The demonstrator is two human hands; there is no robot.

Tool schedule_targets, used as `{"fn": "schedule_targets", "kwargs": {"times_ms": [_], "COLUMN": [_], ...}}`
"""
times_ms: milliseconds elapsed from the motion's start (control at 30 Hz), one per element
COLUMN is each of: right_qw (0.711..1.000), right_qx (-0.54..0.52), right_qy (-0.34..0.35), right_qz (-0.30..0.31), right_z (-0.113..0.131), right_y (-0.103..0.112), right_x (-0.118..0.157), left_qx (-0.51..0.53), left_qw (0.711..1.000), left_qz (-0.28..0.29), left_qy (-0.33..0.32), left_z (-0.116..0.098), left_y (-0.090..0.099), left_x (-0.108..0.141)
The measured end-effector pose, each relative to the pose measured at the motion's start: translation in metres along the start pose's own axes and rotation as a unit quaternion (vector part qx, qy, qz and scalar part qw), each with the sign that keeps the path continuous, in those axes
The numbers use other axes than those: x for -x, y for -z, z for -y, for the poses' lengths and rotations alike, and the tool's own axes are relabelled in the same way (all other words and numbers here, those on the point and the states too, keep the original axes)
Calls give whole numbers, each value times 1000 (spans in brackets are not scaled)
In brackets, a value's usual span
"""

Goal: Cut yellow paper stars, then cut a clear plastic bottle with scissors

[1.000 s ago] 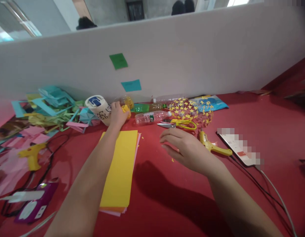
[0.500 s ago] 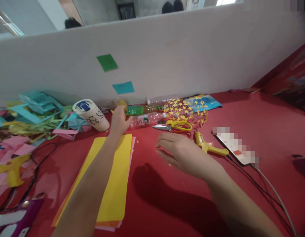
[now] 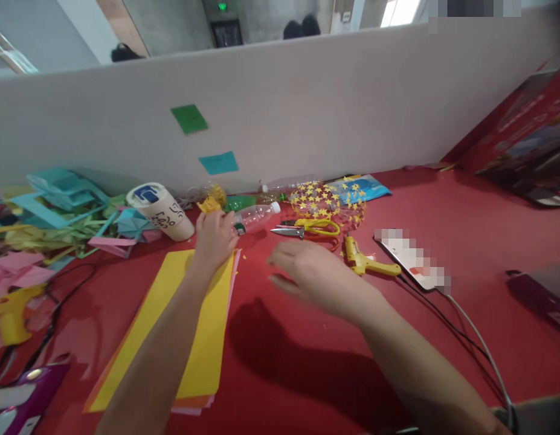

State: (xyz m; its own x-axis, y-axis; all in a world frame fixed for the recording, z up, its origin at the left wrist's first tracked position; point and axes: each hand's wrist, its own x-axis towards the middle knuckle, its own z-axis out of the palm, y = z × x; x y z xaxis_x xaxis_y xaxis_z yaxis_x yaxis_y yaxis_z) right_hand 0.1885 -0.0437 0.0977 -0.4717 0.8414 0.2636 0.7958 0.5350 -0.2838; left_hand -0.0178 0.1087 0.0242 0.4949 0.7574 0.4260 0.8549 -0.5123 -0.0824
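Note:
My left hand [image 3: 215,238] is closed around the lower end of a clear plastic bottle [image 3: 258,215] with a white cap, above the far end of a stack of yellow paper [image 3: 211,338]. The bottle's bottom is hidden by the hand; its cap points right and away from me. My right hand [image 3: 302,269] hovers over the red table, fingers slightly apart, holding nothing. Beyond it lie yellow-handled scissors [image 3: 322,226] and a yellow glue gun [image 3: 370,264]. A green bottle [image 3: 241,202] rests behind the clear one.
A white cup [image 3: 164,211] stands left of my left hand, beside a heap of folded paper strips [image 3: 66,199]. A second glue gun [image 3: 14,314] lies at left. Yellow stars [image 3: 316,199] lie near the white partition [image 3: 307,109]. A corded phone-like device [image 3: 411,260] is at right.
My left hand has come down and closed on the clear bottle, whose capped end is now raised and shifted left. My right hand stays open over the table. The camera view has shifted slightly.

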Motion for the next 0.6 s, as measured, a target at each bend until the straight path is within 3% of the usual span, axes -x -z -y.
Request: {"fn": "schedule_targets", "kwargs": {"times_ms": [100, 233, 333, 400, 467, 567, 600], "right_qw": [993, 991, 984, 977, 970, 971, 973], "right_qx": [38, 14, 11, -8, -45, -57, -52], "right_qy": [-58, -123, -172, -211, -237, -232, -224], "right_qz": [-94, 48, 48, 8, -16, -23, -14], "right_z": [-17, -32, -26, -15, 1, 26, 31], "right_y": [-11, -29, -36, -39, -45, -61, -66], "right_x": [-5, -12, -17, -19, -19, -13, -9], "left_qx": [51, 110, 179, 264, 417, 675, 715], "left_qw": [997, 990, 977, 947, 871, 665, 611], "left_qz": [-9, -55, -116, -161, -159, 38, 58], "left_qy": [-54, -64, -6, 94, 204, 318, 335], "left_z": [-4, -14, -19, -27, -40, -64, -71], "left_y": [20, 23, 21, 22, 23, 24, 23], "left_x": [37, 67, 74, 76, 79, 84, 85]}}
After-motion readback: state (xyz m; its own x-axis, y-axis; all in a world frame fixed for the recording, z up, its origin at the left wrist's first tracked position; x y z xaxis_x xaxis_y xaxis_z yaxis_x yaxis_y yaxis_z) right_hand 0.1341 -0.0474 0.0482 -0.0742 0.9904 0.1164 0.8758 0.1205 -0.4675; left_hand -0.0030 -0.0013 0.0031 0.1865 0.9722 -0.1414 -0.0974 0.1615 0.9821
